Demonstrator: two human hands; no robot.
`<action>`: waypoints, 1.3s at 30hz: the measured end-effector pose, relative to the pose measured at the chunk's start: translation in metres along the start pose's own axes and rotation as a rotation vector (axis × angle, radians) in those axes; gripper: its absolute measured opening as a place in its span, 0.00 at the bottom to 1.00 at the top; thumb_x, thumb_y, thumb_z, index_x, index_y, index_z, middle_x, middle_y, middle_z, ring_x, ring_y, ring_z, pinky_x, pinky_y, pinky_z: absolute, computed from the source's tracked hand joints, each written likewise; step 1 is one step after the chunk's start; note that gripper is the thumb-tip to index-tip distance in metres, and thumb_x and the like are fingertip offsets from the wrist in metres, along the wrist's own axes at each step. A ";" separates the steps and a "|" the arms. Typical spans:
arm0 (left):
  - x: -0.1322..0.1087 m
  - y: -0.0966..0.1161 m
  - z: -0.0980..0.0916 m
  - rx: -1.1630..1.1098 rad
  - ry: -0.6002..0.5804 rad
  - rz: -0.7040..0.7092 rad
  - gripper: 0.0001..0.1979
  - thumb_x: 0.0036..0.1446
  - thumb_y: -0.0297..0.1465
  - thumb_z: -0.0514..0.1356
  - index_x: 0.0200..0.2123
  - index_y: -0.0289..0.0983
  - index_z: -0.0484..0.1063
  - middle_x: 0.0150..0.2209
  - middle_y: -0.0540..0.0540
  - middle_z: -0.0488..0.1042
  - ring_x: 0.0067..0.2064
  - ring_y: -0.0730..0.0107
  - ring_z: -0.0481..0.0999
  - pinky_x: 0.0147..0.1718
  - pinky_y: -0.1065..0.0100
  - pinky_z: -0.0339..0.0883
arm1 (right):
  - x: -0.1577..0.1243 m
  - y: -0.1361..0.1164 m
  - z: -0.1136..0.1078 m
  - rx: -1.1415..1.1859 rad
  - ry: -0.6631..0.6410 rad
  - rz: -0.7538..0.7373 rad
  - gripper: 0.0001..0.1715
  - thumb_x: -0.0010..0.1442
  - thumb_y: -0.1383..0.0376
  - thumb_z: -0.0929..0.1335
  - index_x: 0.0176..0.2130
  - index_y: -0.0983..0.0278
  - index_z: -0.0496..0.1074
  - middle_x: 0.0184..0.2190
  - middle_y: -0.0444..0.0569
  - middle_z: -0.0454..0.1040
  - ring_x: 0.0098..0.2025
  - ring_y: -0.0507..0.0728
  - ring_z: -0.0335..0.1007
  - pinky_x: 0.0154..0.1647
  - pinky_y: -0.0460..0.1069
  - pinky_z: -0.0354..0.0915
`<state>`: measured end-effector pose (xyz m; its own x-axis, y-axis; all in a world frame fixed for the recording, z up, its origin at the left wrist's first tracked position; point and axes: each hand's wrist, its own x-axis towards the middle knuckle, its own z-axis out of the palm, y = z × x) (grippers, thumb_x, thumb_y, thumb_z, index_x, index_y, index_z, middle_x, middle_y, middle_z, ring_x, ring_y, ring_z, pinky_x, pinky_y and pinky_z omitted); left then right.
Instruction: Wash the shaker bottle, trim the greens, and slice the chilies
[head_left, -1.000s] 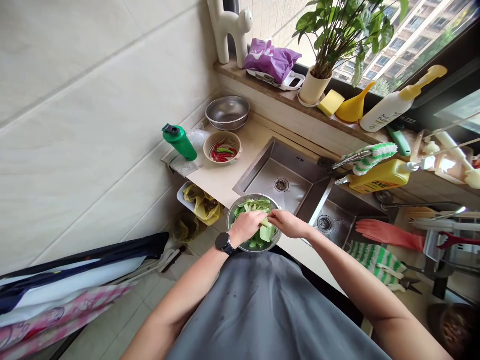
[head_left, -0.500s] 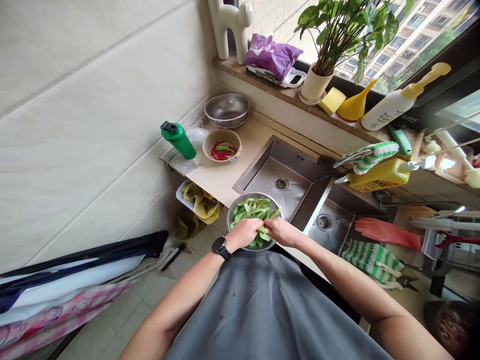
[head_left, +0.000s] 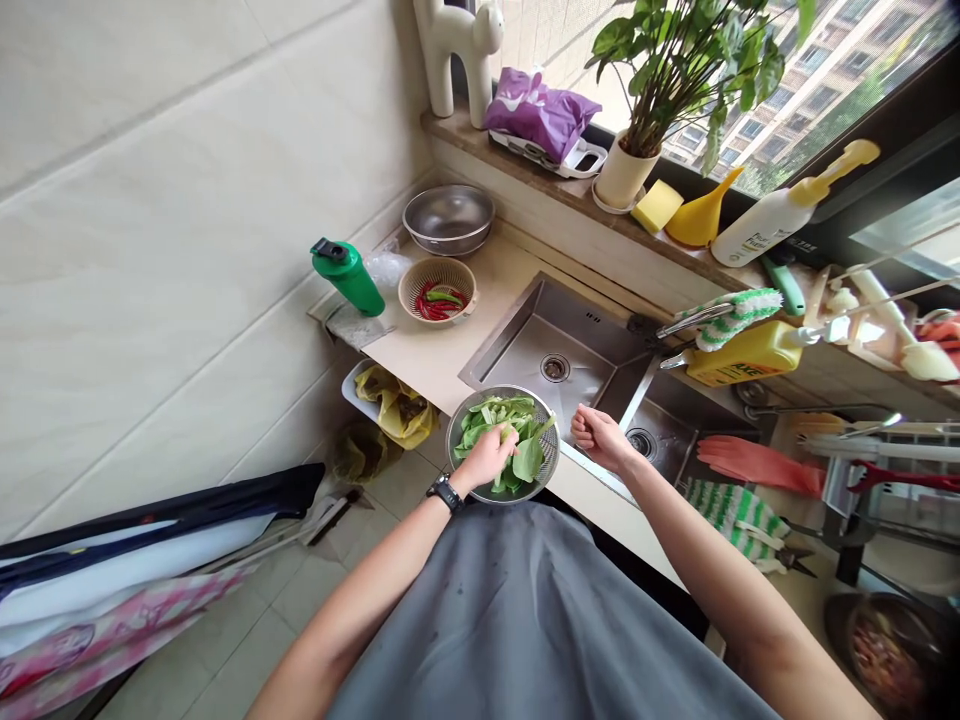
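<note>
A metal strainer bowl point(head_left: 553, 466) full of leafy greens point(head_left: 501, 410) is right in front of my apron at the counter's edge. Over the bowl, my left hand point(head_left: 486, 458) is closed round a stem of the greens, and a broad leaf point(head_left: 529, 460) lies just to its right. My right hand point(head_left: 598, 437) is apart from the bowl, above the near edge of the steel sink point(head_left: 517, 345). Its fingers are curled closed, and whatever may be inside them is hidden.
Beyond the strainer stand a beige basket point(head_left: 405, 296) of red and green chillies, a steel bowl point(head_left: 450, 220) and a green shaker bottle point(head_left: 352, 280). Yellow-lined bins point(head_left: 405, 410) sit below left. At right are a yellow soap bottle point(head_left: 742, 355) and a pink glove point(head_left: 761, 464).
My hands were together on the greens over the strainer. Now my right hand has moved away to the right, over the sink edge, while my left stays over the bowl with greens.
</note>
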<state>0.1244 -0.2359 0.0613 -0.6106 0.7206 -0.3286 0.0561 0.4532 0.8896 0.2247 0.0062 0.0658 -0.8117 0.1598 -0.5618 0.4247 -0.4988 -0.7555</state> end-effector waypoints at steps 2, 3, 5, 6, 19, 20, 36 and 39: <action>0.006 0.001 0.010 -0.040 -0.018 -0.045 0.16 0.70 0.42 0.50 0.33 0.40 0.64 0.25 0.51 0.73 0.30 0.67 0.77 0.38 0.65 0.71 | 0.005 0.004 -0.011 -0.124 -0.007 -0.044 0.28 0.56 0.41 0.71 0.31 0.61 0.61 0.26 0.39 0.60 0.23 0.47 0.45 0.21 0.44 0.45; 0.008 0.001 0.014 -0.053 -0.014 -0.063 0.15 0.69 0.44 0.51 0.34 0.40 0.65 0.25 0.52 0.73 0.28 0.67 0.77 0.35 0.66 0.71 | 0.008 0.008 -0.014 -0.218 0.001 -0.065 0.28 0.57 0.40 0.69 0.33 0.62 0.63 0.27 0.40 0.63 0.22 0.47 0.46 0.21 0.44 0.47; 0.012 0.000 0.020 -0.071 0.010 -0.082 0.16 0.67 0.46 0.54 0.35 0.40 0.65 0.25 0.53 0.72 0.25 0.68 0.75 0.29 0.67 0.69 | 0.012 0.013 -0.016 -0.502 0.024 -0.109 0.27 0.63 0.42 0.64 0.38 0.63 0.67 0.29 0.43 0.68 0.23 0.48 0.51 0.23 0.45 0.51; 0.013 -0.001 0.022 -0.074 0.021 -0.083 0.16 0.67 0.47 0.54 0.35 0.40 0.65 0.25 0.53 0.72 0.23 0.69 0.75 0.28 0.67 0.68 | 0.014 0.015 -0.016 -0.689 0.035 -0.136 0.25 0.66 0.45 0.61 0.42 0.63 0.68 0.30 0.44 0.70 0.24 0.50 0.55 0.25 0.46 0.54; 0.012 -0.006 0.027 0.204 0.144 0.105 0.15 0.69 0.36 0.54 0.32 0.36 0.73 0.32 0.45 0.77 0.35 0.65 0.76 0.39 0.64 0.70 | 0.020 -0.012 0.023 -1.977 -0.296 -0.278 0.13 0.71 0.68 0.59 0.46 0.65 0.72 0.42 0.57 0.76 0.37 0.58 0.75 0.35 0.48 0.62; 0.011 -0.003 0.027 0.208 0.151 0.145 0.13 0.69 0.34 0.55 0.34 0.36 0.74 0.36 0.43 0.78 0.39 0.64 0.77 0.43 0.63 0.71 | 0.016 -0.014 0.029 -1.961 -0.326 -0.297 0.12 0.72 0.67 0.60 0.45 0.64 0.72 0.41 0.56 0.76 0.37 0.58 0.75 0.35 0.48 0.62; 0.004 0.007 -0.008 0.444 -0.205 0.275 0.13 0.55 0.16 0.54 0.28 0.38 0.71 0.33 0.43 0.76 0.41 0.59 0.73 0.42 0.63 0.67 | -0.008 -0.029 0.069 -1.872 -0.539 -0.332 0.14 0.72 0.63 0.59 0.42 0.64 0.70 0.43 0.56 0.74 0.37 0.56 0.72 0.33 0.46 0.60; 0.002 0.009 -0.010 0.344 -0.149 0.239 0.11 0.58 0.20 0.55 0.26 0.38 0.68 0.30 0.45 0.73 0.38 0.62 0.72 0.40 0.64 0.65 | -0.004 -0.026 0.073 -1.707 -0.509 -0.307 0.09 0.68 0.64 0.61 0.37 0.63 0.68 0.39 0.52 0.73 0.35 0.55 0.69 0.34 0.47 0.59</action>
<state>0.1161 -0.2355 0.0715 -0.4295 0.8826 -0.1912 0.4570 0.3950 0.7970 0.1876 -0.0439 0.1129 -0.8233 -0.3447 -0.4510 -0.1143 0.8789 -0.4631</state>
